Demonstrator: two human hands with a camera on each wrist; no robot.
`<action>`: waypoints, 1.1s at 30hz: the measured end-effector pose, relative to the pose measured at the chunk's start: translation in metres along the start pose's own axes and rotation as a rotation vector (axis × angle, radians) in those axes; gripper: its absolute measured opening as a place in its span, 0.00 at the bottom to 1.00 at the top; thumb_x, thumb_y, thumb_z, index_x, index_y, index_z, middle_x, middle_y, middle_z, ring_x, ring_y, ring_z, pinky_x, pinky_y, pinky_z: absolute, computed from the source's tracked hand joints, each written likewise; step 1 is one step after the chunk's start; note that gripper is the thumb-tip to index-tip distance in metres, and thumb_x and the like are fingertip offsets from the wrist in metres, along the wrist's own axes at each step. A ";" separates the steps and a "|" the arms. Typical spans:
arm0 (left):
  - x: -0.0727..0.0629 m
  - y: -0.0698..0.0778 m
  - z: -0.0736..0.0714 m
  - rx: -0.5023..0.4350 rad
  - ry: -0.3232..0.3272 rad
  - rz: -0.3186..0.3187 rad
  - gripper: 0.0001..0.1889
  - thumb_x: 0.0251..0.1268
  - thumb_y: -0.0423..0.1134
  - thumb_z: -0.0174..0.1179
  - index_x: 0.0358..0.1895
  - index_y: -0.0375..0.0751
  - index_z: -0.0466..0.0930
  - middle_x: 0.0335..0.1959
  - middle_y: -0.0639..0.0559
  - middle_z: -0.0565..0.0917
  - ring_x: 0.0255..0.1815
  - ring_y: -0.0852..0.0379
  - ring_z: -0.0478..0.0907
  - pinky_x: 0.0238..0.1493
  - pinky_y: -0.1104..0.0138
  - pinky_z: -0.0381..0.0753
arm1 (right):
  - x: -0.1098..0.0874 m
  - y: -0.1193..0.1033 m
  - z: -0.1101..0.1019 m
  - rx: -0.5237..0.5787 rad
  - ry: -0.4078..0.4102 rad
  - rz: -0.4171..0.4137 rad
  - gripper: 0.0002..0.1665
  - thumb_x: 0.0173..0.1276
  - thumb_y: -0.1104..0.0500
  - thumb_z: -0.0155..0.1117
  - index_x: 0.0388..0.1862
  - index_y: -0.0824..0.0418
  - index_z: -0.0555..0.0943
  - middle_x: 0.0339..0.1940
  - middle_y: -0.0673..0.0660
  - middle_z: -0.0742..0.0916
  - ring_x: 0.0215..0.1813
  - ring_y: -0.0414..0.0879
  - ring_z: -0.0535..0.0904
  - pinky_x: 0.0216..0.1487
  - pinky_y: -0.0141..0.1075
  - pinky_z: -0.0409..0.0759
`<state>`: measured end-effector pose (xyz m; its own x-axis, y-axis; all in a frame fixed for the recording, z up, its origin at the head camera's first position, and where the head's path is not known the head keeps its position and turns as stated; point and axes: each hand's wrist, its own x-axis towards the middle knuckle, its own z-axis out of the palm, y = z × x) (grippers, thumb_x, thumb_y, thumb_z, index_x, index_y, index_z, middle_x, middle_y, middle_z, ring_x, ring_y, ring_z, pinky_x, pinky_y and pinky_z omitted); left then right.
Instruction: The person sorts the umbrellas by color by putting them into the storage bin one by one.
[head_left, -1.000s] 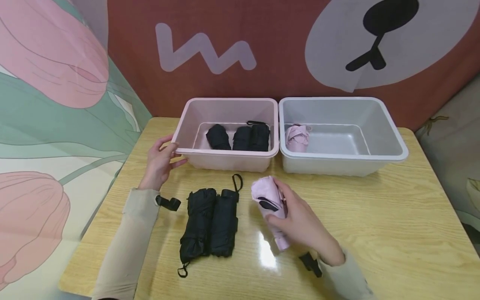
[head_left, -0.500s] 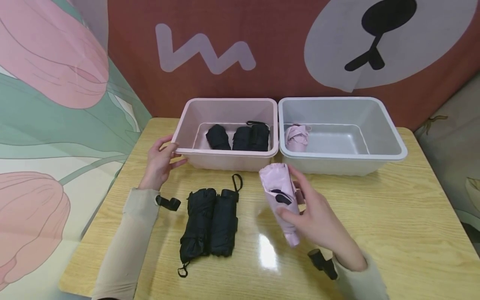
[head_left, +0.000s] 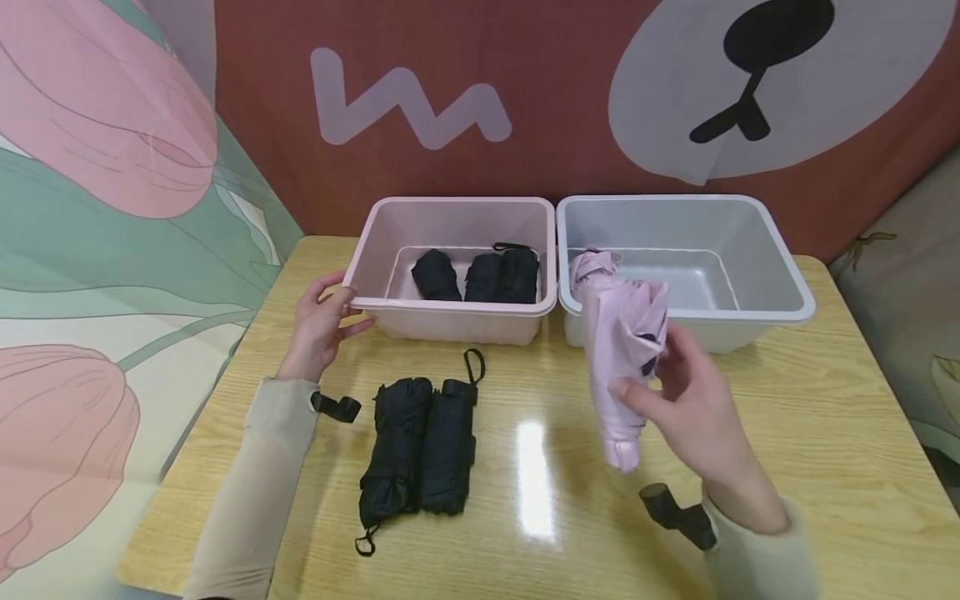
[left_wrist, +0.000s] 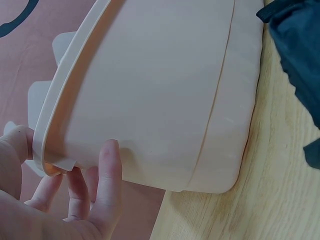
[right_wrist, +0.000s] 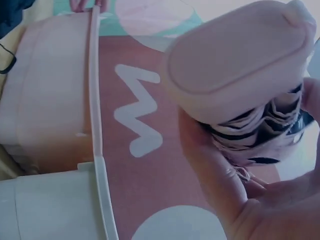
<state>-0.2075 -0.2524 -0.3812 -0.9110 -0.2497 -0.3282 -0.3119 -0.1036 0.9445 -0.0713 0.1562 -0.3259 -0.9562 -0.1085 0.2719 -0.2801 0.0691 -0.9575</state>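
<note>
My right hand (head_left: 693, 408) grips a folded pink umbrella (head_left: 622, 358), held up in front of the grey bin (head_left: 750, 325) and overlapping its front left in the head view. The umbrella's smooth end cap (right_wrist: 235, 55) faces the right wrist camera, pleated fabric beneath it. A second pink umbrella (head_left: 595, 265) lies inside the grey bin at its left end. With thumb over the rim and fingers below, my left hand (head_left: 317, 325) holds the front left corner of the pink bin (head_left: 457, 323). Three black folded umbrellas (head_left: 519, 275) are in that bin.
Two more black folded umbrellas, one (head_left: 396, 446) left and one (head_left: 448, 450) right, lie side by side on the wooden table (head_left: 825, 467) before the pink bin. Both bins stand against each other along the back, by a red patterned backdrop (head_left: 555, 108).
The right hand has lifted the pink umbrella from the table's middle and carried it right and up to the grey bin, turning it. The left hand stays on the pink bin's corner.
</note>
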 end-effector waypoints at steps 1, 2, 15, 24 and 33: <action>0.000 0.000 0.000 -0.004 -0.004 0.002 0.20 0.68 0.38 0.55 0.62 0.52 0.68 0.56 0.46 0.74 0.37 0.56 0.78 0.35 0.63 0.87 | 0.001 0.000 -0.003 0.028 0.021 -0.002 0.39 0.55 0.80 0.62 0.66 0.63 0.67 0.56 0.53 0.79 0.52 0.40 0.78 0.51 0.24 0.80; 0.000 0.000 -0.001 -0.006 -0.005 0.003 0.20 0.68 0.38 0.55 0.62 0.52 0.68 0.57 0.46 0.74 0.37 0.57 0.79 0.35 0.63 0.87 | 0.002 0.000 -0.006 0.058 0.041 0.000 0.38 0.56 0.80 0.61 0.66 0.61 0.68 0.56 0.54 0.78 0.53 0.41 0.78 0.52 0.23 0.79; 0.000 0.001 -0.001 0.001 0.001 -0.007 0.21 0.68 0.38 0.55 0.64 0.52 0.68 0.59 0.45 0.73 0.38 0.57 0.78 0.36 0.62 0.87 | 0.026 0.009 -0.048 0.604 0.119 0.022 0.29 0.69 0.76 0.41 0.69 0.64 0.62 0.59 0.59 0.75 0.54 0.46 0.79 0.51 0.34 0.83; 0.000 0.000 0.000 0.001 0.000 -0.006 0.21 0.68 0.38 0.55 0.64 0.52 0.68 0.59 0.46 0.73 0.38 0.56 0.78 0.36 0.62 0.87 | 0.049 0.012 -0.076 0.692 0.121 0.076 0.22 0.75 0.67 0.37 0.67 0.64 0.59 0.62 0.57 0.72 0.60 0.48 0.70 0.53 0.37 0.79; 0.000 0.001 0.000 0.009 -0.005 -0.015 0.22 0.69 0.39 0.55 0.65 0.52 0.67 0.59 0.46 0.73 0.41 0.54 0.78 0.38 0.62 0.87 | 0.064 0.017 -0.089 0.720 0.120 0.157 0.30 0.72 0.70 0.48 0.71 0.60 0.56 0.67 0.56 0.68 0.59 0.48 0.73 0.51 0.36 0.82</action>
<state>-0.2075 -0.2529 -0.3807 -0.9075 -0.2438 -0.3420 -0.3277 -0.0986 0.9396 -0.1448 0.2388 -0.3159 -0.9946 -0.0396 0.0958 -0.0534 -0.5961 -0.8012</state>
